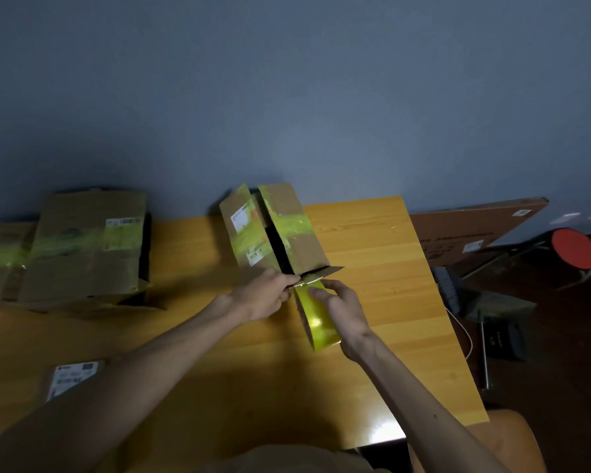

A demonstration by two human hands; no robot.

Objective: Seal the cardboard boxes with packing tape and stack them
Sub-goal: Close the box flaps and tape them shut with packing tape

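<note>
A cardboard box [304,240] with old yellow-green tape stands at the middle of the wooden table [389,302], a dark gap showing between its two top flaps. My left hand [263,295] pinches the free end of the tape at the box's near edge. My right hand [345,308] grips the yellow tape roll [316,322] just below that edge. A short strip of tape runs from the roll to the box.
Two taped cardboard boxes [89,247] lie at the table's left. Another box with a label [72,377] sits near my left forearm. Right of the table are a flat brown carton [475,230], a red stool [575,249], a brush and a dustpan.
</note>
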